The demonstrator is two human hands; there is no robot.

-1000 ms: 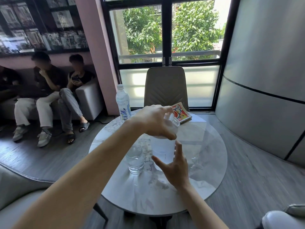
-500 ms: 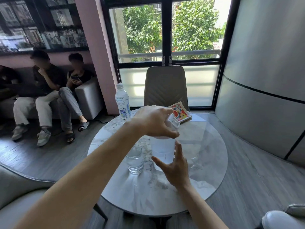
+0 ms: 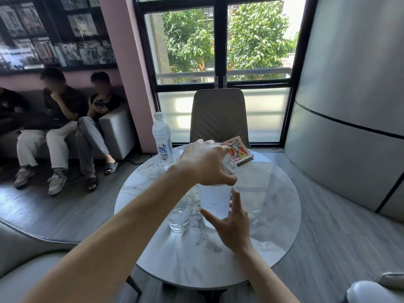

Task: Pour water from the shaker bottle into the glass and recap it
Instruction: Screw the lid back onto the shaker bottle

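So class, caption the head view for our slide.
Left hand grips the shaker bottle lid; right hand steadies it beside the glass.

The round table is white marble with grey veins. At its far edge lie a red-and-yellow cartoon book and a blue-labelled clear bottle.

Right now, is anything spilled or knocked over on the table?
Nothing stands out. The glass stands upright with water in it, and the marble table around it shows no clear puddle. The shaker bottle is upright, the left hand on its lid, the right hand open beside it.
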